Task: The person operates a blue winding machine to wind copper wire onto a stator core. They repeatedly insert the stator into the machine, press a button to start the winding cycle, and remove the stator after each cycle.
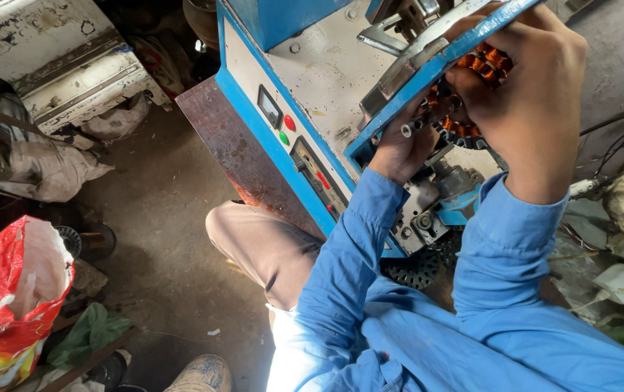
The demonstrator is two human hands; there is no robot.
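Head view: both hands grip a copper-wound stator [472, 65] mounted on the blue winding machine [305, 94], right hand [526, 94] over it, left hand [399, 149] beneath. Seating seems underway; next likely needs careful alignment.

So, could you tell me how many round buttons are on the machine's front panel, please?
2: a red button beside the small display, and a green button just below it. Others may be hidden.
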